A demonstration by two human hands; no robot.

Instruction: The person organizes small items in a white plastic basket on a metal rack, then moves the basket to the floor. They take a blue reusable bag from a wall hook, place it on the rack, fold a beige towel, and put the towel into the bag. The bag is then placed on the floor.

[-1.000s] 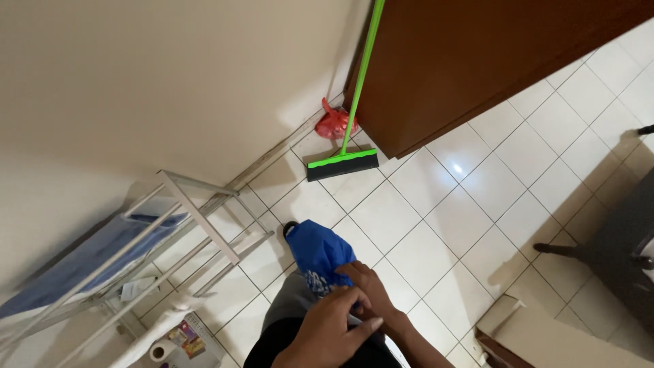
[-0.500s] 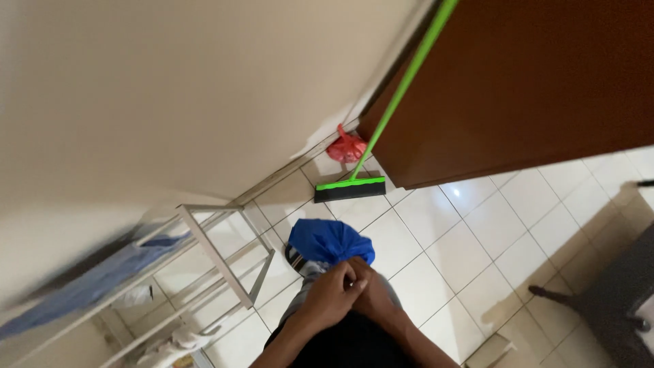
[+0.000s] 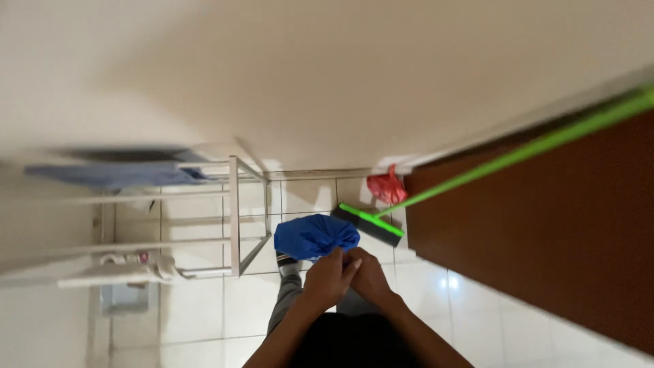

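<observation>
Blue cloth (image 3: 315,236) bunches just above both hands at the frame's lower centre, over the white tiled floor (image 3: 204,307). Left hand (image 3: 329,276) and right hand (image 3: 368,274) press together, each grip pinching its lower edge. At 2 o'clock lies a green broom (image 3: 372,225), beside a red bag (image 3: 386,186); a white rack (image 3: 234,211) stands at 9 o'clock.

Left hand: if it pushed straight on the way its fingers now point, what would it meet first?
The left hand already grips the gathered neck of the blue bag, so it would press into the bag at once. Beyond it looks like bare tiled floor, though depth is hard to judge here.
</observation>
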